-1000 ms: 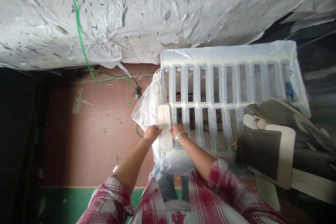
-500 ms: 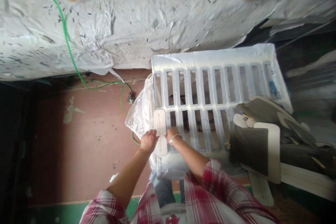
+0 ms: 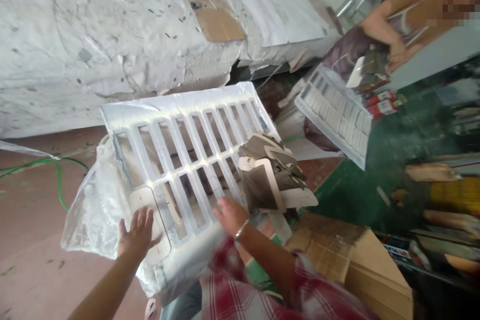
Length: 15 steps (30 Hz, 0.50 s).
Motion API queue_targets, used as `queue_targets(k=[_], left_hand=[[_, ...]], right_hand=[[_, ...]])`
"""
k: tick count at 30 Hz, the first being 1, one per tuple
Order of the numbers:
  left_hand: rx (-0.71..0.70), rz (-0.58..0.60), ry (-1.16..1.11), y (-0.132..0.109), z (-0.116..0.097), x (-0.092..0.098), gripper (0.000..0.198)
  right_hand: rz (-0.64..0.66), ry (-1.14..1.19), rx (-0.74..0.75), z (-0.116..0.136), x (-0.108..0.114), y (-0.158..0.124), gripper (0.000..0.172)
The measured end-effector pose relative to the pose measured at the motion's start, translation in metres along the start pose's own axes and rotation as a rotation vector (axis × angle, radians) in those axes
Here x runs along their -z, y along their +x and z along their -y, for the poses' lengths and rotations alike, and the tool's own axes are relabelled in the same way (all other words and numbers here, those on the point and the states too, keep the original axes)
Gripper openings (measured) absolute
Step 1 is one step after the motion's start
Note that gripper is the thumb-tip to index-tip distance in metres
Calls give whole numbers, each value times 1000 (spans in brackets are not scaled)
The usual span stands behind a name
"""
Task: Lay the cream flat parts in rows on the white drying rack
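Note:
A white frame (image 3: 157,178) with rows of rectangular slots lies before me, tilted in view. Over its front-left slot rests an off-white panel with rounded corners (image 3: 162,240). My left hand (image 3: 137,232) lies on that panel with its fingers spread. My right hand (image 3: 231,215), a bracelet at the wrist, is above the frame's front slots, its fingers loosely stretched and nothing visible in them. Just beyond it, on the frame's right end, sits a pile of grey-brown fabric pieces (image 3: 260,187) with off-white borders and small gold-coloured metal parts.
Clear plastic sheeting (image 3: 92,210) hangs at the frame's left. A white-covered, stained table (image 3: 123,50) runs behind. A cardboard box (image 3: 337,250) stands at lower right. Farther right, another person's hands (image 3: 393,50) hold similar pieces over a second frame (image 3: 333,115) with many filled slots.
My view has swung right, bringing the other person and the box into sight. My right hand has left the panel and moved toward the pile. My left hand has spread flat on the panel.

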State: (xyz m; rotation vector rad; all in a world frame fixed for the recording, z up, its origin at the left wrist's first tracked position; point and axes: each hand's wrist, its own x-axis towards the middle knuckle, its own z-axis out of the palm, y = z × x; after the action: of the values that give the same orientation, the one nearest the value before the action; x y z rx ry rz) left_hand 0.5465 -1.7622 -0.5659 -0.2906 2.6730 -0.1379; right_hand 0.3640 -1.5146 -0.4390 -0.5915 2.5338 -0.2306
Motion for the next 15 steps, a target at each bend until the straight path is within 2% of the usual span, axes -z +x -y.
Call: queue_targets(k=[2, 4, 7, 9, 11, 13, 15], left_hand=[[-13, 92, 34, 0, -1, 9, 79], [-28, 148, 42, 0, -4, 20, 78], [-5, 129, -85, -1, -22, 37, 69], [28, 99, -297, -3, -47, 52, 64], [25, 90, -595, -6, -80, 70, 64], [-19, 105, -945, -11, -115, 90, 69], [-80, 113, -1260, -12, -147, 109, 80]], right_hand=[[-171, -61, -138, -59, 29, -12, 39], [-277, -164, -368, -108, 48, -14, 51], [-309, -185, -522, -152, 54, -8, 58], [-258, -155, -538, -164, 51, -3, 54], [-156, -111, -511, -165, 50, -2, 38], [-43, -39, -405, -159, 51, -6, 20], [22, 114, -221, -146, 53, -11, 17]])
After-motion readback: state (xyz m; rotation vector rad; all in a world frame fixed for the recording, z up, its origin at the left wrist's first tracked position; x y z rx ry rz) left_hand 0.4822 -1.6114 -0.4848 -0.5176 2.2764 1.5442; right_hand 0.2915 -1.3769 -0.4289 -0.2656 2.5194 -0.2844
